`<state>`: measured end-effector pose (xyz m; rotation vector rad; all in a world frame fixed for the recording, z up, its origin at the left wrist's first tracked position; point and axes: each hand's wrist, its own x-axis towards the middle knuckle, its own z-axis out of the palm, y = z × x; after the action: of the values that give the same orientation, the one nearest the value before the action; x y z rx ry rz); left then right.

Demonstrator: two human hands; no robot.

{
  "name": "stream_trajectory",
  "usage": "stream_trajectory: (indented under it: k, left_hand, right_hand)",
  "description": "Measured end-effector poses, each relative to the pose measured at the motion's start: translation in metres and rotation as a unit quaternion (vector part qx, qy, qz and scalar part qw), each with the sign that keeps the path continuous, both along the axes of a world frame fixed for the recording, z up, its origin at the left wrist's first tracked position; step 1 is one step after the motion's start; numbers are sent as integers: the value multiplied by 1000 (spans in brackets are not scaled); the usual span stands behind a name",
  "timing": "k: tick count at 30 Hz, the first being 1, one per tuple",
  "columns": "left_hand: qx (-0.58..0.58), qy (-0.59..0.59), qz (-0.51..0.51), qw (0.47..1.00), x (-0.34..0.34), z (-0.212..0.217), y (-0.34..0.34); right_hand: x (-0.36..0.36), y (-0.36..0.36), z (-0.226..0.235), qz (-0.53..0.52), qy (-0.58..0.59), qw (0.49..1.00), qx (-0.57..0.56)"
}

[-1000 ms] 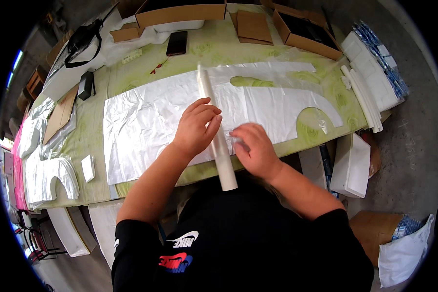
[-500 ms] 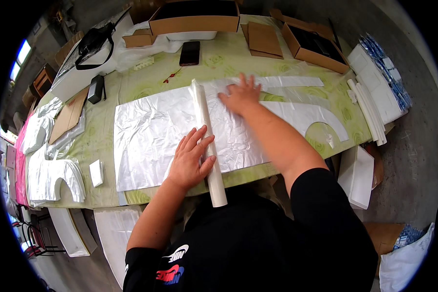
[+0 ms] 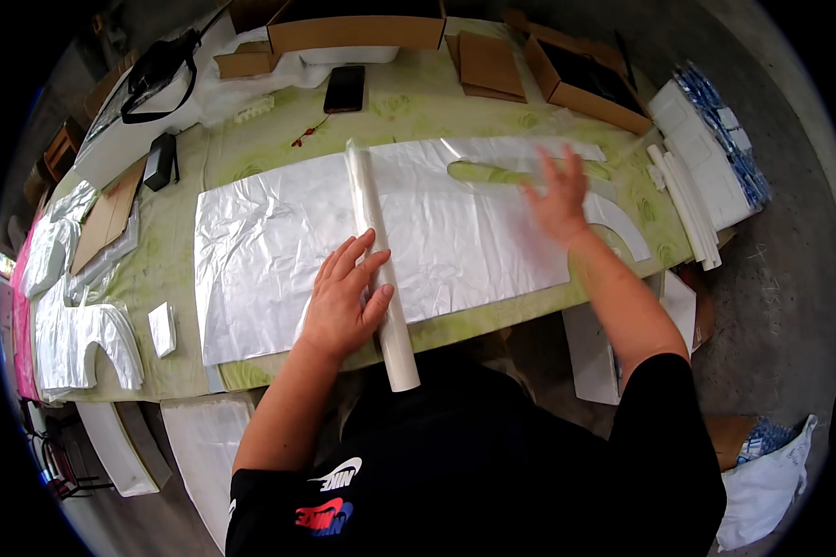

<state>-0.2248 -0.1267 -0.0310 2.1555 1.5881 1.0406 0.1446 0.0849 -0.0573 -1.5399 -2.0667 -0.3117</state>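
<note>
A white plastic vest-type bag (image 3: 269, 265) lies flat and wrinkled across the table, its handle end with curved cut-outs to the right. Across it, pointing away from me, rests a pale cream tube or roll (image 3: 378, 278), its near end jutting past the table edge. My left hand (image 3: 348, 297) lies over the tube with fingers stretched out and slightly apart. My right hand (image 3: 559, 200), smeared by motion, has its fingers spread over the bag's handle end. Whether it touches the bag I cannot tell.
Folded white bags (image 3: 88, 343) pile at the left, near a small white packet (image 3: 162, 330). Farther back are a black phone (image 3: 345, 90), a black stand-like item (image 3: 161, 162) and cardboard boxes (image 3: 358, 32). More pale tubes (image 3: 685, 209) lie along the right edge.
My right hand has swept right along the bag toward the handle end. My left hand stays on the tube. The whole view has shifted slightly.
</note>
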Motion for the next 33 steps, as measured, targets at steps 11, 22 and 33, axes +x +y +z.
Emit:
stream_trajectory:
  k: [11,22,33]
  left_hand:
    - [13,-12,10,1000,-1,-8,0]
    - [-1,-31,45,999,-1,-6,-8]
    - [14,-18,68,997,-3,-15,-15]
  right_hand:
    - [-119,-66,38,63,44,976,-202]
    - [-176,-101,17,130,82,978,-144]
    - [-163,-49,9,170,98,965,-174]
